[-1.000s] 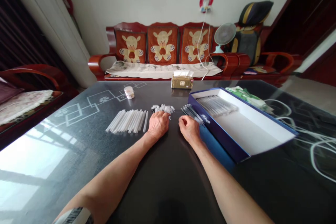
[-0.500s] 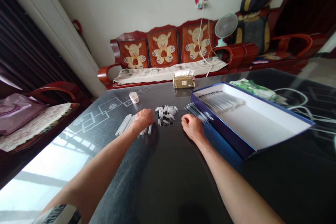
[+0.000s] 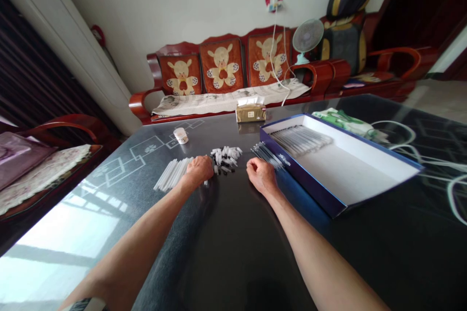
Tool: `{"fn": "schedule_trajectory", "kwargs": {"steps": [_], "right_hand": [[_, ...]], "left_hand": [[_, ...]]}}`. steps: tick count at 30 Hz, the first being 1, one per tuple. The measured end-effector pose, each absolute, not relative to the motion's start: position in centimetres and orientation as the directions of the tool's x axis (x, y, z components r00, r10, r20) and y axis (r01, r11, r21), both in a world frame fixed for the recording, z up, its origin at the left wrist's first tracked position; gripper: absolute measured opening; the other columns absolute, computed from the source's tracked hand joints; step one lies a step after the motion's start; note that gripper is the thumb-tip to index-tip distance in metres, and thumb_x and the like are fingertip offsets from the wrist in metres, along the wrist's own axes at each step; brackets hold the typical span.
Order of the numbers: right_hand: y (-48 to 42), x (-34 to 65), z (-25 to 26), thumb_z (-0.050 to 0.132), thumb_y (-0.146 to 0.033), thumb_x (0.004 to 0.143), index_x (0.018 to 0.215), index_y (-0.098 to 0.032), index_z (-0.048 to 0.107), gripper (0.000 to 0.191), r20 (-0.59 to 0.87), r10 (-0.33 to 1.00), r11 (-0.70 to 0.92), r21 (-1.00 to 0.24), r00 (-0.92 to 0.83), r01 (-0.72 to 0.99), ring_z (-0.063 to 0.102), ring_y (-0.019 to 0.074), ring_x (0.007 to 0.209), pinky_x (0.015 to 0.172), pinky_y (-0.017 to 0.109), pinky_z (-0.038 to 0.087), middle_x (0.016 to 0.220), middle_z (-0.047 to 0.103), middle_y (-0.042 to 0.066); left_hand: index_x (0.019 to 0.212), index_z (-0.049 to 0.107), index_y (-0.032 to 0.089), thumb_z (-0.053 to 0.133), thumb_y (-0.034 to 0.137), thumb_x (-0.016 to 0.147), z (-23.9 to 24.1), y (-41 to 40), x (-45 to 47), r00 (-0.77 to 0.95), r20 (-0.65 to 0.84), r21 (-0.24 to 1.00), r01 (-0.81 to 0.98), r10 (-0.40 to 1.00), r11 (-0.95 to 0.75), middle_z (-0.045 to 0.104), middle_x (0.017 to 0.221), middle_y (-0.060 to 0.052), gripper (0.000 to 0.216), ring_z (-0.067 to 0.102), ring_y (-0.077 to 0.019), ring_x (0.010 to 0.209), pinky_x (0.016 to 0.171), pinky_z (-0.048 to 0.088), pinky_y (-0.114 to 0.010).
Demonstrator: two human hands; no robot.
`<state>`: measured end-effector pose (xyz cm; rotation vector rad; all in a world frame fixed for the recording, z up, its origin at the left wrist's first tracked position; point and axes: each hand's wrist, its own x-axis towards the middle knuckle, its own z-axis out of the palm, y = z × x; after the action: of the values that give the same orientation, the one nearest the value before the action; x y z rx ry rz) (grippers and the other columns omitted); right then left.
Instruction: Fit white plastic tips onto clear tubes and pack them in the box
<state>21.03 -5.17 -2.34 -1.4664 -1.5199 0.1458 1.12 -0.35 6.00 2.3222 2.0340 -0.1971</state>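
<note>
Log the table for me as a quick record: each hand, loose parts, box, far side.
left hand: over the right end of the white tubes; grip unclear
right hand: curled, beside the thin rods; contents hidden
loose parts: pile of small white and black pieces between the hands
box: open, blue outside, white inside; slender sticks at its far end
far side: small cup, tissue pack
</note>
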Motion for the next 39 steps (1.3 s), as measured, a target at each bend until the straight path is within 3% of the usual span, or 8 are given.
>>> {"fn": "schedule_trajectory", "kwargs": {"steps": [8,12,18,22,26,29,35,39], "right_hand": [[-5.2,21.0,-2.1,0.052,-0.017,0.077,0.072,-0.02,0.065,0.014,0.525,0.821,0.257,-0.69,0.224,0.677,0.06,0.0148,0.063,0.064,0.024,0.041,0.07,0.067,0.003],[-5.2,21.0,-2.2,0.052,-0.018,0.078,0.072,-0.019,0.065,0.014,0.517,0.826,0.249,-0.694,0.226,0.676,0.061,0.0153,0.065,0.064,0.024,0.041,0.071,0.068,0.003],[-5.2,21.0,-2.1,0.052,-0.019,0.078,0.074,-0.019,0.066,0.014,0.502,0.832,0.238,-0.707,0.236,0.666,0.061,0.0158,0.065,0.065,0.024,0.043,0.072,0.068,0.003],[-5.3,21.0,-2.0,0.052,-0.019,0.078,0.074,-0.019,0.066,0.014,0.507,0.829,0.227,-0.691,0.237,0.686,0.062,0.0164,0.067,0.067,0.025,0.044,0.073,0.069,0.004],[-5.2,21.0,-2.0,0.052,-0.018,0.079,0.074,-0.02,0.066,0.015,0.517,0.828,0.218,-0.652,0.216,0.726,0.062,0.0168,0.068,0.069,0.025,0.044,0.073,0.069,0.004],[-5.1,21.0,-2.1,0.052,-0.018,0.079,0.076,-0.02,0.066,0.015,0.52,0.828,0.208,-0.631,0.208,0.748,0.063,0.0173,0.07,0.07,0.026,0.045,0.074,0.069,0.004],[-5.6,20.9,-1.8,0.053,-0.018,0.081,0.08,-0.02,0.067,0.014,0.52,0.832,0.187,-0.591,0.193,0.784,0.063,0.0167,0.072,0.072,0.026,0.046,0.078,0.068,0.003],[-4.8,21.0,-0.2,0.049,-0.015,0.084,0.093,-0.019,0.068,0.022,0.552,0.823,0.176,-0.468,0.131,0.866,0.063,0.017,0.084,0.077,0.026,0.046,0.094,0.066,0.007]], "left_hand": [[0.116,0.067,0.023,0.046,0.012,0.081,6.6,-0.6,1.4,0.254,0.093,0.221,0.938,0.963,-0.268,0.073,0.097,-0.004,0.042,0.067,-0.0166,0.096,0.088,0.048,-0.022],[0.119,0.061,0.017,0.053,0.014,0.081,4.5,-0.9,2.3,0.291,0.238,0.153,0.931,0.927,-0.332,0.07,0.103,-0.008,0.039,0.066,-0.0183,0.093,0.085,0.048,-0.025],[0.104,0.066,0.025,0.045,0.043,0.094,4.0,-1.6,4.2,0.26,0.317,0.046,0.956,0.912,-0.288,0.067,0.093,-0.007,0.03,0.066,-0.0217,0.081,0.07,0.048,-0.03],[0.091,0.068,0.021,0.045,0.039,0.095,3.3,-1.9,5.6,0.416,0.411,-0.038,0.897,0.812,-0.44,0.064,0.096,-0.008,0.03,0.061,-0.0234,0.093,0.082,0.045,-0.035],[0.112,0.062,0.018,0.038,0.021,0.096,1.4,-1.6,6.3,0.504,0.49,0.036,0.803,0.711,-0.594,0.062,0.11,-0.009,0.029,0.058,-0.0186,0.097,0.08,0.045,-0.028],[0.127,0.055,0.02,0.037,0.017,0.095,0.3,-1.4,6.2,0.505,0.55,0.015,0.791,0.665,-0.612,0.064,0.1,-0.007,0.037,0.058,-0.0202,0.092,0.079,0.044,-0.029],[0.122,0.061,0.025,0.036,0.032,0.098,-0.1,-0.8,5.2,0.402,0.628,0.048,0.835,0.666,-0.549,0.063,0.082,-0.006,0.035,0.058,-0.0201,0.08,0.067,0.04,-0.029],[0.122,0.061,0.026,0.035,0.033,0.099,-0.3,-0.4,5.1,0.374,0.675,0.074,0.823,0.636,-0.563,0.064,0.083,-0.005,0.035,0.058,-0.0194,0.079,0.067,0.039,-0.029]]}}
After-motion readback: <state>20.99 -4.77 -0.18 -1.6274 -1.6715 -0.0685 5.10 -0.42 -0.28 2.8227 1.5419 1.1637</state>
